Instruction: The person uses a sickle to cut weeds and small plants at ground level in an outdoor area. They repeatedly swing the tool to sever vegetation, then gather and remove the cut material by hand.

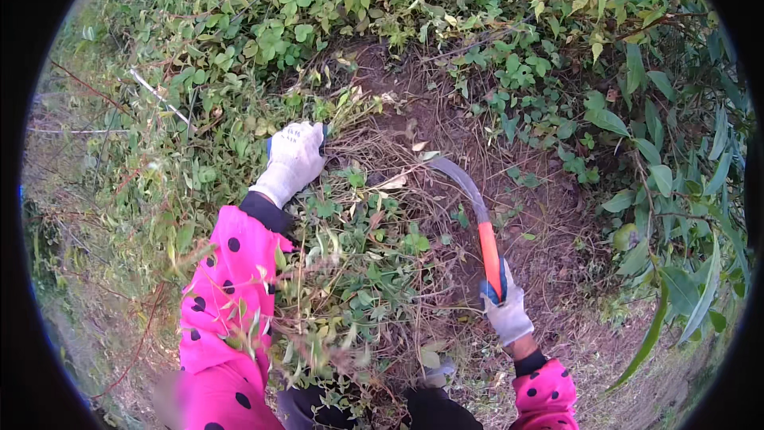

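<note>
Two pink dotted sleeves (227,310), right hand (508,314) tight round one sickle (488,247), left hand (293,161) curled, hold unclear.

1 left hand (294,159), 1 right hand (508,312), 2 white gloves (291,147), one each. 1 sickle (491,255): 1 curved blade (466,184), 1 orange handle (489,247). 2 pink dotted sleeves (225,283), 2 black cuffs (265,210). 1 round yellow-green fruit (625,236) visible. leaves (366,302), stems (362,145): too many to count.

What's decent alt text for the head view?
A gloved right hand holds an orange-handled sickle, its curved blade over brown soil, while the gloved left hand grips leafy stems. The sleeves are pink with black dots; green plants crowd around.
</note>
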### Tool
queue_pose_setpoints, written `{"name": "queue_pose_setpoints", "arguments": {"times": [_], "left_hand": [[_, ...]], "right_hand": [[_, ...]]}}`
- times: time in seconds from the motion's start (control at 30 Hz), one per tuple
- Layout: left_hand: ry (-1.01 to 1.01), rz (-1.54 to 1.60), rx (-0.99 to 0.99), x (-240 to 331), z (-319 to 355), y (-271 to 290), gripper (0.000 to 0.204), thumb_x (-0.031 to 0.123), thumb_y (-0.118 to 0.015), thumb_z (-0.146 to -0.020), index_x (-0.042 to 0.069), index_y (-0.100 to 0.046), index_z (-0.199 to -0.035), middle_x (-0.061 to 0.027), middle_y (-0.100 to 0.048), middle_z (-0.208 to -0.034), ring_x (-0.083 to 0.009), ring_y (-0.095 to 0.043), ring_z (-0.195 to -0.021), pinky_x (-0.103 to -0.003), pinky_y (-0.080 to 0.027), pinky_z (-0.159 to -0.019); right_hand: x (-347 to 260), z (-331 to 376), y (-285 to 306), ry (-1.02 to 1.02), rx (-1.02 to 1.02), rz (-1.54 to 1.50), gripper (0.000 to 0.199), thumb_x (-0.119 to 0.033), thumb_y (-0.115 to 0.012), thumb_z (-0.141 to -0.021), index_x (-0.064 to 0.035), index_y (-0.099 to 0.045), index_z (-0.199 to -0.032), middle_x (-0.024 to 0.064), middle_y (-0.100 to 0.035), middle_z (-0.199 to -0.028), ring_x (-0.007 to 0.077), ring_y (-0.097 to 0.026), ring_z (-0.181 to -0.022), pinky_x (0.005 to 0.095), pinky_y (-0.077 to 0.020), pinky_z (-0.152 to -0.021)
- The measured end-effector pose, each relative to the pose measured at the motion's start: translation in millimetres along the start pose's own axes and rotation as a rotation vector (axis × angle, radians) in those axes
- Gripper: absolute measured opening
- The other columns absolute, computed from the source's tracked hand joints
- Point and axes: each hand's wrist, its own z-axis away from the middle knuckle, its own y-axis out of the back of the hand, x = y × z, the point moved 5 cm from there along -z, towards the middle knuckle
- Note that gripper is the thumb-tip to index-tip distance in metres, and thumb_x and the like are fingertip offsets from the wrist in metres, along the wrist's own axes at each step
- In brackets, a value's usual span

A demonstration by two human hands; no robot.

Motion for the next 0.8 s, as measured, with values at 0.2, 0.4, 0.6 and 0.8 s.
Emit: {"name": "queue_pose_setpoints", "arguments": {"times": [0.2, 0.4, 0.6, 0.8], "left_hand": [[-0.059, -0.135, -0.091, 4, 58, 5, 0.017, 0.017, -0.056, -0.071, 0.008, -0.058, -0.086, -0.0118, -0.059, -0.087, -0.0262, -0.058, -0.084, -0.036, -0.046, -0.075], [0.145, -0.151, 0.012, 24, 13, 23, 0.081, 0.021, -0.066, -0.065, 0.004, -0.027, -0.134, -0.0168, -0.047, -0.115, -0.0316, -0.046, -0.109, -0.038, -0.040, -0.089], [0.360, -0.138, -0.258, -56, -52, -3, 0.100, 0.037, -0.069, -0.063, -0.002, -0.015, -0.137, -0.0191, -0.042, -0.130, -0.0330, -0.040, -0.120, -0.036, -0.035, -0.097], [0.244, -0.006, -0.300, -47, -85, -17, 0.048, 0.030, -0.069, -0.059, -0.001, -0.063, -0.095, -0.0202, -0.062, -0.098, -0.0308, -0.060, -0.094, -0.035, -0.048, -0.083]], "right_hand": [[-117, -46, 4, 0.173, 0.062, 0.000, 0.063, -0.018, -0.059, -0.081, -0.0124, -0.029, -0.136, 0.0196, -0.061, -0.086, 0.0346, -0.061, -0.073, 0.0420, -0.0479, -0.066], [-247, -194, -39, 0.533, 0.026, 0.326, 0.055, -0.024, -0.050, -0.084, -0.0102, -0.030, -0.133, 0.0233, -0.059, -0.091, 0.0382, -0.058, -0.080, 0.0457, -0.0446, -0.070], [-200, -171, -32, 0.448, -0.077, 0.332, 0.060, -0.024, -0.047, -0.086, -0.0108, -0.021, -0.138, 0.0226, -0.060, -0.089, 0.0361, -0.059, -0.079, 0.0442, -0.0452, -0.071], [-221, -207, -47, 0.511, -0.002, 0.333, 0.057, -0.022, -0.047, -0.085, -0.0085, -0.025, -0.135, 0.0208, -0.061, -0.087, 0.0368, -0.059, -0.076, 0.0446, -0.0457, -0.068]]}}
